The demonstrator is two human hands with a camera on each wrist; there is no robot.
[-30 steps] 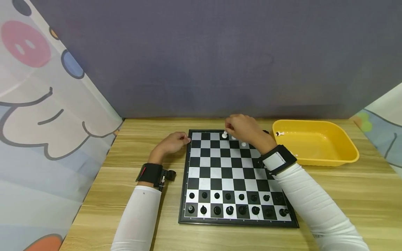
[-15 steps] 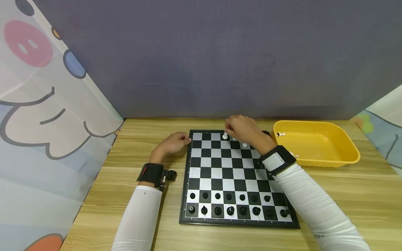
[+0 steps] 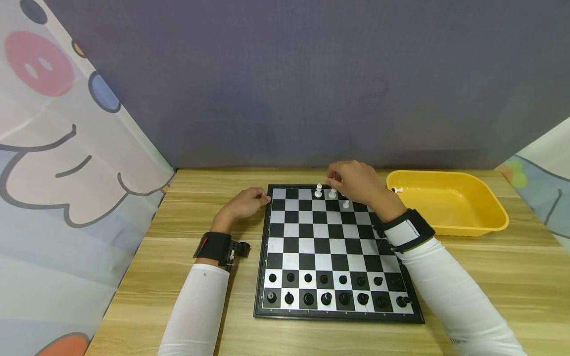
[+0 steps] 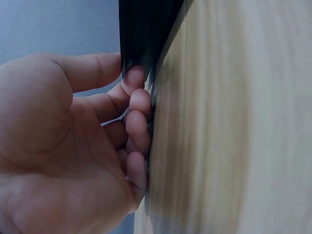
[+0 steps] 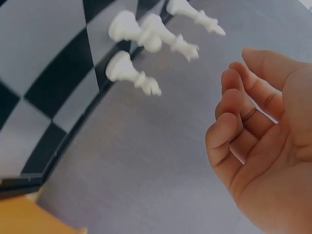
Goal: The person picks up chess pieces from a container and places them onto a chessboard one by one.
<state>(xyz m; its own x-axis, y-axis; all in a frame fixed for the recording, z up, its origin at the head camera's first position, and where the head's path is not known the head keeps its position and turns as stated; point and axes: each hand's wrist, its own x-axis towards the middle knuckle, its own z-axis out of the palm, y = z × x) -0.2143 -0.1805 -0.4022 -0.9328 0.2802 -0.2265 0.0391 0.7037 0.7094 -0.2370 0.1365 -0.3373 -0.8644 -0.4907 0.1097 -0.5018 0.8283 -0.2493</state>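
Note:
The chessboard [image 3: 289, 259] lies on the wooden table. My left hand [image 3: 242, 201] holds its far left corner, the dark board edge [image 4: 144, 29] between thumb and curled fingers in the left wrist view. My right hand [image 3: 354, 180] hovers over the far edge. Its fingers [image 5: 224, 131] are loosely bent around nothing. A white chess piece [image 3: 318, 191] stands upright on the far row, left of another white piece [image 3: 332, 194]. A white pawn [image 3: 346, 203] is one row nearer. The right wrist view shows a further white piece [image 5: 131, 70] by the board's edge.
Two rows of black chess pieces [image 3: 326, 298] stand along the near side of the board. Right of the board is a yellow tray [image 3: 463, 230] with a small white piece [image 3: 398, 190] near its left wall. A grey panel [image 3: 285, 99] rises behind the table.
My right hand has let go of the white piece on the far row and moved a little to the right, uncovering its neighbours. My left hand has stayed at the board's corner.

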